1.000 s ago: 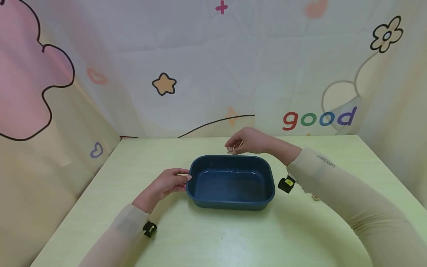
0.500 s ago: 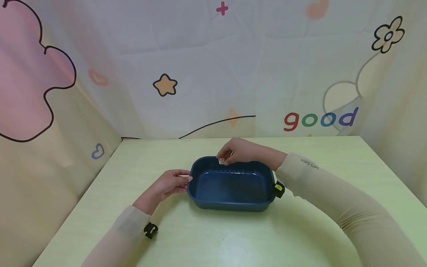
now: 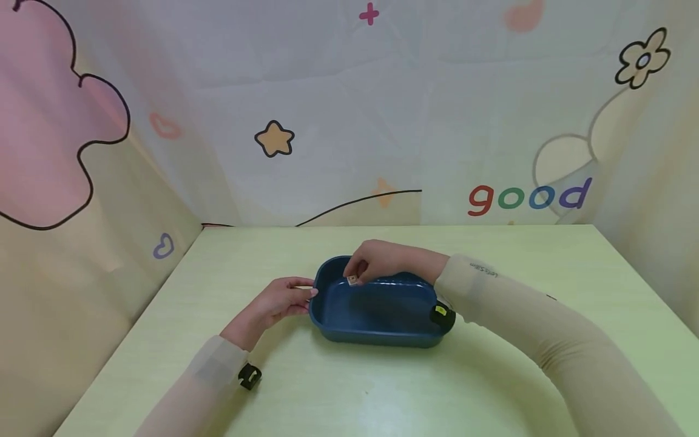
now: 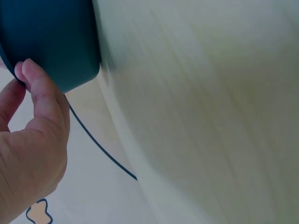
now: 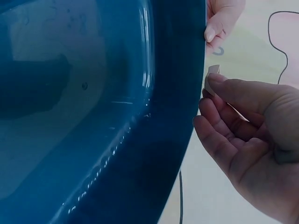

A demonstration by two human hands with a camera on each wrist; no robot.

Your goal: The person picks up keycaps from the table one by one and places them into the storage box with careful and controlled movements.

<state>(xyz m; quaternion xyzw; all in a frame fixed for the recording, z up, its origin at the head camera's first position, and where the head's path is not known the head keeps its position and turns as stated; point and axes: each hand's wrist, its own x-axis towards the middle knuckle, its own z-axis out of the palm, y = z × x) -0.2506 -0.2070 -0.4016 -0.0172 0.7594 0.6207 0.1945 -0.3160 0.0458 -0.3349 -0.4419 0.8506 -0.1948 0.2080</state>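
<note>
A deep blue rectangular basin (image 3: 377, 337) with rounded corners stands on the table. At its left end my left hand (image 3: 281, 300) grips the rim between thumb and fingers; the left wrist view shows the hand (image 4: 39, 126) against the basin's wall (image 4: 56, 42). My right hand (image 3: 377, 260) is over the basin's back left part. Between its thumb and fingertips it pinches a small pale square piece (image 3: 352, 280) with a reddish marking on its face. From the right wrist, that piece (image 5: 213, 71) looks thin and light at the fingertips. The right forearm covers the basin's back right corner.
The pale green table (image 3: 306, 388) reaches back to a printed cloth (image 3: 338, 121) that hangs behind and at both sides. A black wrist camera (image 3: 442, 314) on the right arm hangs over the basin's right end. Another black camera (image 3: 250, 376) sits at the left wrist.
My right hand has carried the small square piece from behind the basin forward and left, to over its inside. The left hand keeps its grip on the rim.
</note>
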